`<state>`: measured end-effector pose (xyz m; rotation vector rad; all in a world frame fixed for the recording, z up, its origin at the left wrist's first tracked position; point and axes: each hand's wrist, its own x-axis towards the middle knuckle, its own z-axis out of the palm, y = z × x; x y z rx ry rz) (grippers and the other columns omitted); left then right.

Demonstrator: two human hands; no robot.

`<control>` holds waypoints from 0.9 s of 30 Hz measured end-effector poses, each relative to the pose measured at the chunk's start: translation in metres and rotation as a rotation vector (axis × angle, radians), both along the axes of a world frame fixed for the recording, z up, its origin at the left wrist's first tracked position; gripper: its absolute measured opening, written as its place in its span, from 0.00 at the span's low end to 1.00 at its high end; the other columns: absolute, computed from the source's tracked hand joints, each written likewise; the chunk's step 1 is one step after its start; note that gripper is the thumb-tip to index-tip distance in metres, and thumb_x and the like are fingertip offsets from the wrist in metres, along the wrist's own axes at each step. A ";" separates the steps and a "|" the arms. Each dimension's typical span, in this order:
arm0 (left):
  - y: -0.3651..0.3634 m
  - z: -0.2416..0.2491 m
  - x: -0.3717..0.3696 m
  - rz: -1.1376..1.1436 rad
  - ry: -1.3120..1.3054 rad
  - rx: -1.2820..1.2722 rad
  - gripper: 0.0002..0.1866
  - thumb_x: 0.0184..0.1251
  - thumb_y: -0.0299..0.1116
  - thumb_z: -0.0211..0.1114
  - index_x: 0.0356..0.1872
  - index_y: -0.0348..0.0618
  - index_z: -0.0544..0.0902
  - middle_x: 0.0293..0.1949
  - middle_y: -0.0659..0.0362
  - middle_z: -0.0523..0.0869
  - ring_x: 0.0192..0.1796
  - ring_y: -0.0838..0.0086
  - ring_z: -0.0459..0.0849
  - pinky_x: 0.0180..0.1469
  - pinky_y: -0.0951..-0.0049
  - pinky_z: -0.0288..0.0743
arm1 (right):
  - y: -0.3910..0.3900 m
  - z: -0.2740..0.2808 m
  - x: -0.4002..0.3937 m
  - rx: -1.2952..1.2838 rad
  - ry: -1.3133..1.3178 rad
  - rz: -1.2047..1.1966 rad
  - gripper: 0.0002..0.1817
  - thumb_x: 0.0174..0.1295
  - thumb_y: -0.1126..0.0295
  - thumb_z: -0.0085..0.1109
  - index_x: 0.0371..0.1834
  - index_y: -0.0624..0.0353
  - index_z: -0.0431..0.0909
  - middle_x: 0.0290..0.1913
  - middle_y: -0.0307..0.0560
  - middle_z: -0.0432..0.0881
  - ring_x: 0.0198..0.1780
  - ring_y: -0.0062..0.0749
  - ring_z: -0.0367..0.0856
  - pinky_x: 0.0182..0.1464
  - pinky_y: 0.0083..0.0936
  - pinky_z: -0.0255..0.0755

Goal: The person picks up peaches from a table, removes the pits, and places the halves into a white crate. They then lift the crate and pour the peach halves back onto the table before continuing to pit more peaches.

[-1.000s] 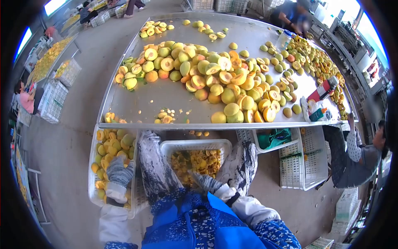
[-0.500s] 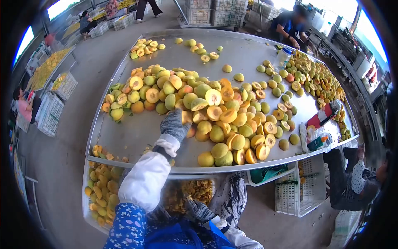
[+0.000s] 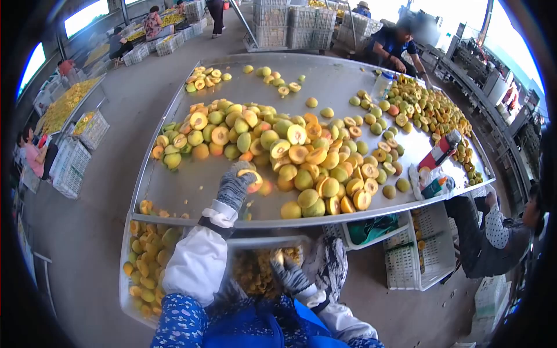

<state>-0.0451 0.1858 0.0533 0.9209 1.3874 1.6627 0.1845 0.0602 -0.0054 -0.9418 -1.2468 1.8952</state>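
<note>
My left hand [image 3: 234,188], in a grey knitted glove, is closed on a cut fruit half [image 3: 252,180] just above the metal table [image 3: 191,180]. To its right lies a large heap of halved yellow-green fruit [image 3: 325,156]. My right hand [image 3: 292,275], also gloved, is low over a crate [image 3: 237,246] of small brownish-yellow pieces [image 3: 255,271]. Its fingers are pinched around something small and yellowish, too small to name.
A crate of fruit halves [image 3: 142,269] stands at the lower left. On the table's right are a red bottle [image 3: 438,152], a green bottle [image 3: 435,187] and a clear jar [image 3: 383,85]. One person sits at the right [image 3: 499,232], another at the far edge [image 3: 394,49].
My left hand has moved back from the heap and lifted a fruit half. My right hand has risen slightly, with something yellowish now showing at its fingers. The view has shifted a little.
</note>
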 end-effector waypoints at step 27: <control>-0.176 0.024 0.055 -0.034 0.842 -0.273 0.10 0.59 0.28 0.61 0.41 0.36 0.76 0.32 0.55 0.82 0.36 0.68 0.81 0.43 0.72 0.76 | -0.010 0.032 -0.020 0.453 -0.176 0.072 0.16 0.66 0.65 0.45 0.47 0.66 0.72 0.36 0.61 0.79 0.42 0.49 0.79 0.44 0.33 0.70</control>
